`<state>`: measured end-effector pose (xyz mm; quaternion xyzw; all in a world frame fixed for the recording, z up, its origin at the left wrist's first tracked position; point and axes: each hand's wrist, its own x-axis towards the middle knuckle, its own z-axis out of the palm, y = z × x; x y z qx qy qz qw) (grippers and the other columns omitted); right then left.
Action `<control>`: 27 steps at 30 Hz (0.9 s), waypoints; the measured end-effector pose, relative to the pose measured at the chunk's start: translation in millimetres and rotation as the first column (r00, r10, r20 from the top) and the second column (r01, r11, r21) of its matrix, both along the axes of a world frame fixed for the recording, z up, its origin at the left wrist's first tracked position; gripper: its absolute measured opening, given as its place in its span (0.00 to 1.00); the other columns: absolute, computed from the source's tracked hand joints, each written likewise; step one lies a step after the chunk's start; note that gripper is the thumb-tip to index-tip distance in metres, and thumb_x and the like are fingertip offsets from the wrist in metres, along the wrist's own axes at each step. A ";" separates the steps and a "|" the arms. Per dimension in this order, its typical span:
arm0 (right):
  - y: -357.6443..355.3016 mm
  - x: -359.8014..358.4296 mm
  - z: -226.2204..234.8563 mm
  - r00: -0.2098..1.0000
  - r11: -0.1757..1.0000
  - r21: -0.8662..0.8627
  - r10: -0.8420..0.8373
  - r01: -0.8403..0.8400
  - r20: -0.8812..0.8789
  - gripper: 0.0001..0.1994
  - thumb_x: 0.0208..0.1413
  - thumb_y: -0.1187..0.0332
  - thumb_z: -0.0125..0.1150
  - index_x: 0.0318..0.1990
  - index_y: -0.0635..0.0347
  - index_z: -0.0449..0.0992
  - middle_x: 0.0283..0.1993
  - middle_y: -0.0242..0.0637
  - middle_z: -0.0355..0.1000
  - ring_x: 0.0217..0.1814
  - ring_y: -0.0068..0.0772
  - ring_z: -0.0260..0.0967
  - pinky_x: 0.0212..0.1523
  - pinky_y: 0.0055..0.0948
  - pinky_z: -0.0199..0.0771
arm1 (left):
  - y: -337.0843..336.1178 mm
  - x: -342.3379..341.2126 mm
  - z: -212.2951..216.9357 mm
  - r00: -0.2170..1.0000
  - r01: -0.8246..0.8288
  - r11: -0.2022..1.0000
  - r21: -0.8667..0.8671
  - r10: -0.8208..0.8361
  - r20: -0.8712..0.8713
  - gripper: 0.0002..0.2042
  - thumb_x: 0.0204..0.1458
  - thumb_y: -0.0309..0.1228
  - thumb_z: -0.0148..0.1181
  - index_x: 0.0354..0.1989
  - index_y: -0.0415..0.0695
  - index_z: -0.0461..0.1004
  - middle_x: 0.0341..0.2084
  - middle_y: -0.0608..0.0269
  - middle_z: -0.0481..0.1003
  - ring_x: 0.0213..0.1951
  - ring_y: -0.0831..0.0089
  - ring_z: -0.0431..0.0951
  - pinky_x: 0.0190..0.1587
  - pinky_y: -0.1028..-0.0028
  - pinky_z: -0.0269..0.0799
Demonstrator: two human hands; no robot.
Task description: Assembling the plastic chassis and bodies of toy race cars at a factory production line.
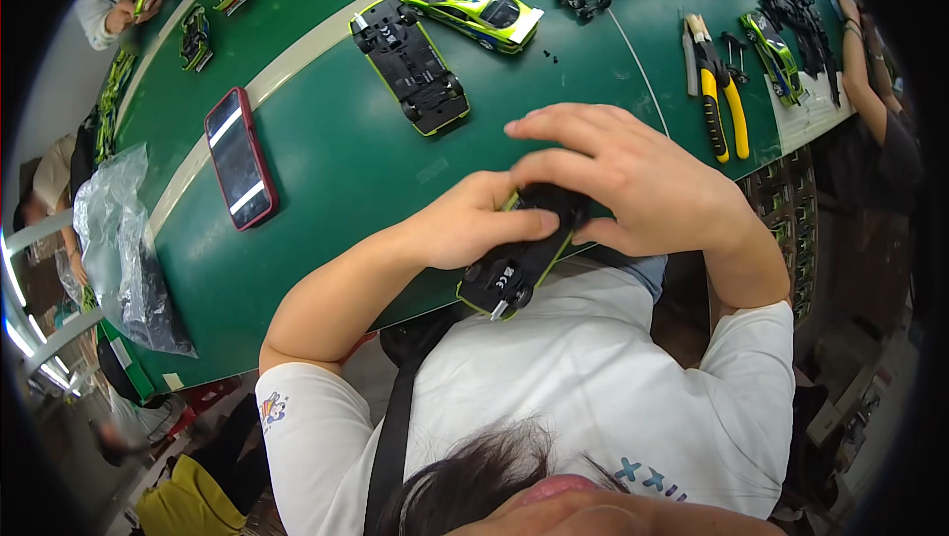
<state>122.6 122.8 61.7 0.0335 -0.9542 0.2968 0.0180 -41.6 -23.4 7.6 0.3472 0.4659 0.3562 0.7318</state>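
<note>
Holding toy car [504,282], hands [647,180] close — elbows [301,338] bent; right fingers [563,127] arched

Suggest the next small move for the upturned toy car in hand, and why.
Probably bring the right hand down onto the far end of the toy car: that hand arches over there, while the left hand holds the car, thumb across its black underside.

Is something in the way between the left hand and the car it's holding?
Nothing I can see: the left hand's thumb presses right on the upturned car. The right hand curves over its far end.
</note>
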 end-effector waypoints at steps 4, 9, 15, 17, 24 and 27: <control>3.6 12.3 2.1 0.947 0.966 -0.185 -0.223 0.182 -0.231 0.28 0.35 0.76 0.72 0.50 0.58 0.72 0.59 0.42 0.67 0.52 0.41 0.71 0.49 0.36 0.73 | -0.9 4.7 -4.4 0.964 -0.250 0.968 -0.020 0.250 0.084 0.17 0.58 0.36 0.54 0.50 0.37 0.69 0.33 0.56 0.78 0.35 0.70 0.81 0.38 0.71 0.78; -7.5 40.4 -43.4 0.868 0.816 -0.558 -0.381 0.153 -0.319 0.19 0.45 0.75 0.68 0.48 0.61 0.73 0.52 0.46 0.73 0.21 0.15 0.65 0.24 0.16 0.68 | -1.4 9.7 -4.5 0.960 -0.275 0.961 -0.012 0.276 0.049 0.18 0.58 0.37 0.55 0.52 0.38 0.68 0.35 0.55 0.78 0.36 0.70 0.80 0.39 0.71 0.78; -38.5 37.1 -68.3 0.828 0.516 -0.849 -0.520 0.110 -0.208 0.18 0.52 0.65 0.64 0.50 0.60 0.71 0.61 0.49 0.67 0.22 0.18 0.65 0.26 0.18 0.69 | -2.5 9.0 -4.3 0.947 -0.320 0.947 0.007 0.320 0.033 0.19 0.59 0.38 0.55 0.53 0.39 0.66 0.36 0.54 0.77 0.38 0.69 0.80 0.39 0.70 0.79; -37.2 43.0 -75.3 0.822 0.529 -0.841 -0.524 0.111 -0.221 0.19 0.54 0.63 0.63 0.51 0.63 0.70 0.58 0.48 0.70 0.22 0.19 0.65 0.27 0.19 0.70 | -1.8 8.6 -5.7 0.947 -0.321 0.947 0.004 0.321 0.032 0.19 0.59 0.38 0.55 0.53 0.39 0.66 0.36 0.53 0.78 0.38 0.69 0.80 0.39 0.70 0.79; -42.0 33.0 -65.1 0.727 0.466 -0.882 -0.630 0.069 -0.275 0.23 0.59 0.56 0.58 0.51 0.68 0.69 0.51 0.45 0.74 0.23 0.16 0.64 0.27 0.16 0.66 | -2.2 7.2 -6.5 0.947 -0.319 0.948 -0.012 0.319 0.029 0.17 0.59 0.38 0.54 0.50 0.39 0.67 0.35 0.51 0.78 0.34 0.67 0.81 0.36 0.69 0.80; -43.2 43.9 -70.1 0.822 0.485 -0.865 -0.541 0.131 -0.179 0.25 0.60 0.53 0.57 0.52 0.69 0.69 0.47 0.44 0.75 0.23 0.16 0.65 0.27 0.16 0.66 | -1.6 8.1 -8.1 0.941 -0.338 0.941 0.002 0.337 0.036 0.17 0.59 0.38 0.54 0.50 0.39 0.67 0.34 0.50 0.78 0.32 0.67 0.81 0.35 0.69 0.80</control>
